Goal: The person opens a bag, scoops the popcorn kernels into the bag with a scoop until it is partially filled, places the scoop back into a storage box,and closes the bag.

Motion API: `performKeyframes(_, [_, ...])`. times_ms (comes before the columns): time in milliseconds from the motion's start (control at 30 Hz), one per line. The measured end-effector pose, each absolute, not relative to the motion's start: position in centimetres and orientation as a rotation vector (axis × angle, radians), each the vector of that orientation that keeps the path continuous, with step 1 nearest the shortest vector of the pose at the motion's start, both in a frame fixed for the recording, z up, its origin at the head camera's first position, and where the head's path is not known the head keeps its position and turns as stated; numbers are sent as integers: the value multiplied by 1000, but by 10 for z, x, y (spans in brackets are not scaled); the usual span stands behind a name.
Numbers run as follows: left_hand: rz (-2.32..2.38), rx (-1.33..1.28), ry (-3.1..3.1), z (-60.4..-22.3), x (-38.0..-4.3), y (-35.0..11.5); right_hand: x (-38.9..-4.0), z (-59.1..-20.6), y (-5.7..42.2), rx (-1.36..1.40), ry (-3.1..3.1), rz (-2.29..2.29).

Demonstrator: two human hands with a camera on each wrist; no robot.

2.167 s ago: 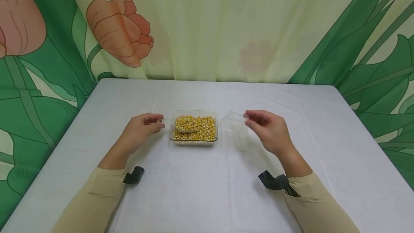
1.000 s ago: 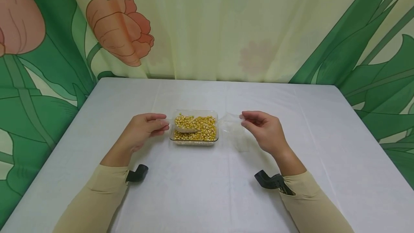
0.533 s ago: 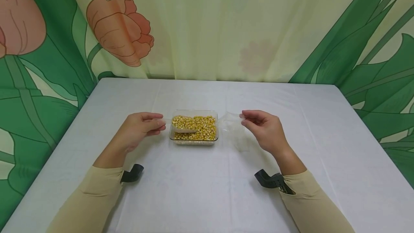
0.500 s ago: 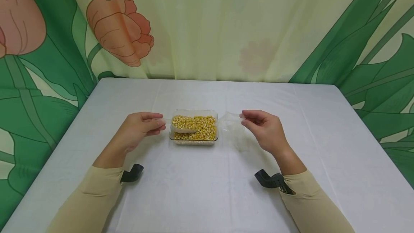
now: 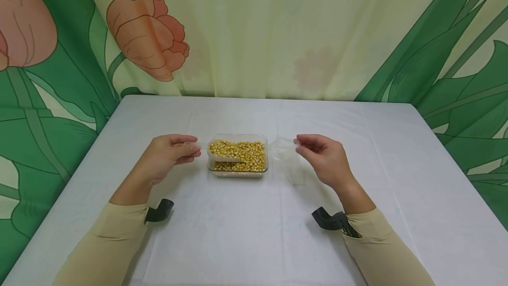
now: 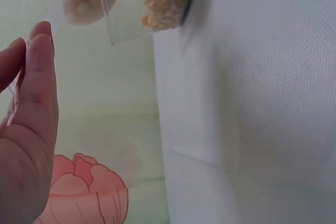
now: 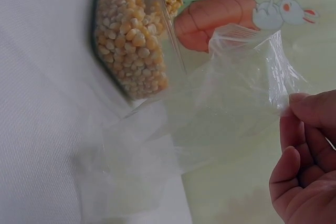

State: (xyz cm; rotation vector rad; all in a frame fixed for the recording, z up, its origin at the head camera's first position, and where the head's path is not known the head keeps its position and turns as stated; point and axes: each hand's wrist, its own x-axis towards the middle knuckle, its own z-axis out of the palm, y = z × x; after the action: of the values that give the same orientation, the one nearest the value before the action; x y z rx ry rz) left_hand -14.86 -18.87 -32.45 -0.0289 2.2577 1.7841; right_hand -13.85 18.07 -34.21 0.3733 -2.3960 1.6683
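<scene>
My left hand (image 5: pixel 168 157) pinches the handle of a clear scoop (image 5: pixel 224 159) heaped with yellow corn kernels. The scoop is level over the left part of a clear rectangular container (image 5: pixel 238 174), which holds more corn (image 5: pixel 254 156). In the left wrist view, the filled scoop (image 6: pixel 84 1) shows beyond the fingertips, raised above the container's corn. To the right of the container, my right hand (image 5: pixel 323 158) pinches the top edge of a clear plastic bag (image 5: pixel 286 156). The right wrist view shows the thin bag (image 7: pixel 226 93) hanging limp, with its mouth near the container.
A white cloth covers the table (image 5: pixel 238 242). Behind it hangs a pale yellow curtain (image 5: pixel 254 34) printed with plants and a carrot. Black wrist cameras (image 5: pixel 159 211) sit at both cuffs.
Over the last second my left hand has drawn slightly left and up, bringing the full scoop toward the container's left end. The right hand and bag have stayed nearly still.
</scene>
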Motion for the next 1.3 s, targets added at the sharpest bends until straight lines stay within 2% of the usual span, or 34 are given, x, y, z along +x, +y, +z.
performKeyframes(1300, [2001,-5,2087,-338,-148,-202,-139,-343,177,340,-2443,1657])
